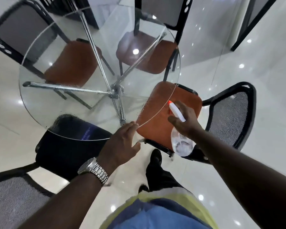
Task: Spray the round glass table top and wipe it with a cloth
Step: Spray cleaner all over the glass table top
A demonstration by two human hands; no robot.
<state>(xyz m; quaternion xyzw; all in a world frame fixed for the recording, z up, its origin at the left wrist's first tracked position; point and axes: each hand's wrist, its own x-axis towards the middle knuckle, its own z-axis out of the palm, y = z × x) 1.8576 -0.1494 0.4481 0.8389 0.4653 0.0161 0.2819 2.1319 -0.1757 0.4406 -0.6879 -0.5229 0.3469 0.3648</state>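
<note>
Two hands busy: my left hand (pixel 120 142) rests flat-fingered on the near rim of the round clear glass bench (pixel 40 109). My right hand (pixel 186 124) grips the clear plastic spray bottle with the orange nozzle (pixel 182 145) just right of it. I'd aim the mist farther out, evenly. No cloth shows.

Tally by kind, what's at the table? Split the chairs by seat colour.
Brown-seat chairs: 3
Black-seat chair: 1
Glass table: 1
Spray bottle: 1
Watch: 1
Total: 7
</note>
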